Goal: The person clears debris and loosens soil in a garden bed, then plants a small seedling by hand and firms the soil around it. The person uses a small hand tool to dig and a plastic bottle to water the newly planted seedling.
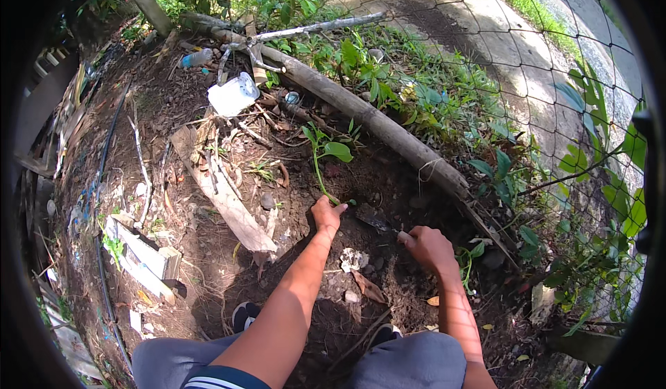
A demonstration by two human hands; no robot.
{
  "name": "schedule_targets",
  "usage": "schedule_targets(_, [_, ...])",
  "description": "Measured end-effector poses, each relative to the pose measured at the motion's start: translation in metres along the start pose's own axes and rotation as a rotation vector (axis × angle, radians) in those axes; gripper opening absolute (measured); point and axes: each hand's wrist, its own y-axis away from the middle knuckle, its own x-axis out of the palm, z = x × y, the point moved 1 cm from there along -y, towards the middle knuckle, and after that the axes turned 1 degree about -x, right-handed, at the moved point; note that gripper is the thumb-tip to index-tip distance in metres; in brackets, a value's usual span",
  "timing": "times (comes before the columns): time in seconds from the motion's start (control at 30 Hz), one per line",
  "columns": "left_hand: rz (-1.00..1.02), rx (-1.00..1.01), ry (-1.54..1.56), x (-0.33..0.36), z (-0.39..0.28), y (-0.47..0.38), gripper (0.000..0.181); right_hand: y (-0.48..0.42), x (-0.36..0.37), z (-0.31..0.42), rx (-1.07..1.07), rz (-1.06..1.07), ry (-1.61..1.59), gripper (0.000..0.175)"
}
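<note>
My left hand (pixel 327 215) grips the lower stem of a leafy green seedling (pixel 318 173) just above the dark soil. To its right, my right hand (pixel 430 246) is closed around the handle of a small trowel (pixel 374 220). The trowel's dirty metal blade points left, against the soil near the base of the seedling. The seedling leans a little to the left, its broad leaves spread above my left hand. Its roots cannot be seen. Below my right hand stands another small green plant (pixel 469 264).
A wooden pole (pixel 364 111) runs diagonally beyond my hands, beside a wire mesh fence (pixel 499 40). Leftward lie a flat board (pixel 223 196), a white plastic container (pixel 234 95), a plastic bottle (pixel 196 58) and a black hose (pixel 106 150). A pale clump (pixel 354 259) lies between my forearms.
</note>
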Motion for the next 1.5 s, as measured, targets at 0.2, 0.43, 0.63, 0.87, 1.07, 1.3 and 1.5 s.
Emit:
schedule_targets(0.2, [-0.015,0.055,0.118,0.028,-0.022,-0.004,0.028,0.013,-0.005,0.006,-0.022,0.022,0.008,0.034])
schedule_targets(0.43, [0.217,0.171,0.034,0.037,-0.03,-0.011,0.027,0.005,0.009,0.006,-0.087,-0.056,0.023,0.029])
schedule_targets(0.63, [0.514,0.242,-0.082,0.019,-0.009,-0.053,0.026,0.004,0.011,0.008,-0.084,-0.129,-0.019,0.029])
schedule_targets(0.87, [0.405,0.282,-0.825,0.014,-0.011,-0.03,0.018,0.017,-0.018,0.007,-0.062,-0.069,0.041,0.026])
schedule_targets(1.07, [0.344,0.281,-0.831,0.027,-0.005,-0.014,0.018,0.023,-0.028,0.011,-0.075,-0.123,-0.01,0.025])
schedule_targets(1.3, [0.392,0.427,-0.894,0.036,0.004,-0.02,0.021,0.023,-0.027,0.008,-0.104,-0.175,-0.02,0.024])
schedule_targets(1.5, [0.368,0.619,-1.02,0.049,0.011,-0.021,0.017,0.014,-0.025,0.014,-0.018,-0.087,0.053,0.027])
